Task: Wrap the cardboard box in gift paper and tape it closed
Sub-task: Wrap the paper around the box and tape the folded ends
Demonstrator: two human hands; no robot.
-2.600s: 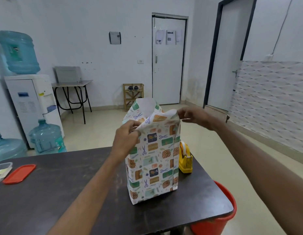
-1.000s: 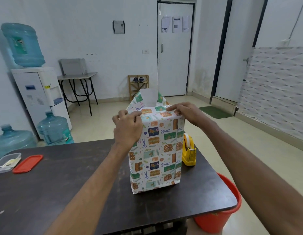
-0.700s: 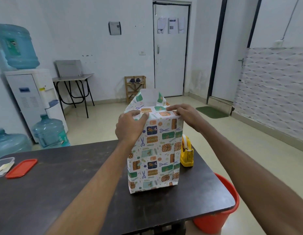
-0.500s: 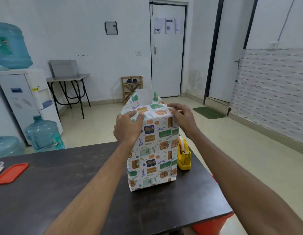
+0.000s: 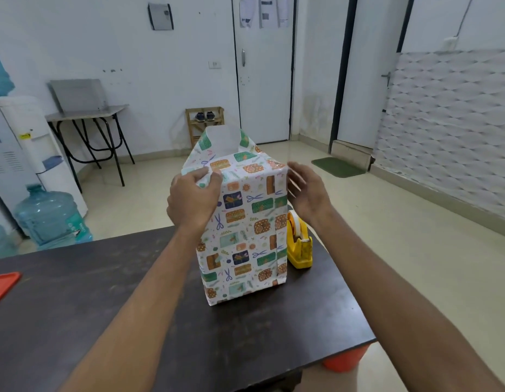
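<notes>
Your left hand [image 5: 193,200] was closed on the gift paper [image 5: 242,222] at the box's upper left corner, fingers folded over the top edge and pinching the fold down. Your right hand [image 5: 306,190] stood open just beside the upper right corner, fingers spread; whether the fingertips touched the paper could not be told. The wrapped box stood upright on the dark surface [image 5: 104,306], toward its far right part, with bare room on the near side and to the left. At the top, a far flap of paper [image 5: 221,141] stood up unfolded, its white underside facing you. The cardboard itself was wholly hidden under the paper. A yellow tape dispenser [image 5: 299,244] sat right against the box's right side, under your right wrist, close to the surface's right edge. Beyond that edge, part of a red bucket [image 5: 344,360] showed, mostly hidden by the surface. A red lid [image 5: 2,284] lay at the far left, cut off by the frame. Across the floor, water jugs [image 5: 50,216] stood beside a dispenser [image 5: 22,154], also cut off.
</notes>
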